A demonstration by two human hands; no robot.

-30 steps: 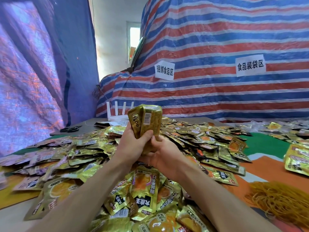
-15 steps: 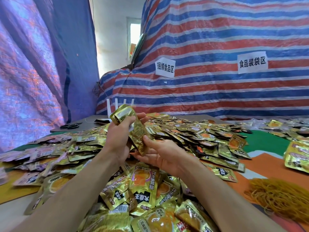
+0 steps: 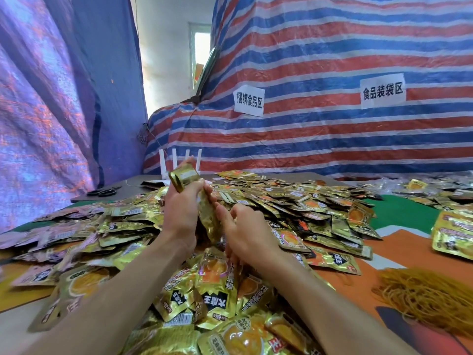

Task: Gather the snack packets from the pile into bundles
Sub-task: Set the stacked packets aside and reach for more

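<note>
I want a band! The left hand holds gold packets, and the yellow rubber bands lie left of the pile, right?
Wrong side: the head view shows the rubber bands right of the pile. The left hand does hold gold packets.
</note>
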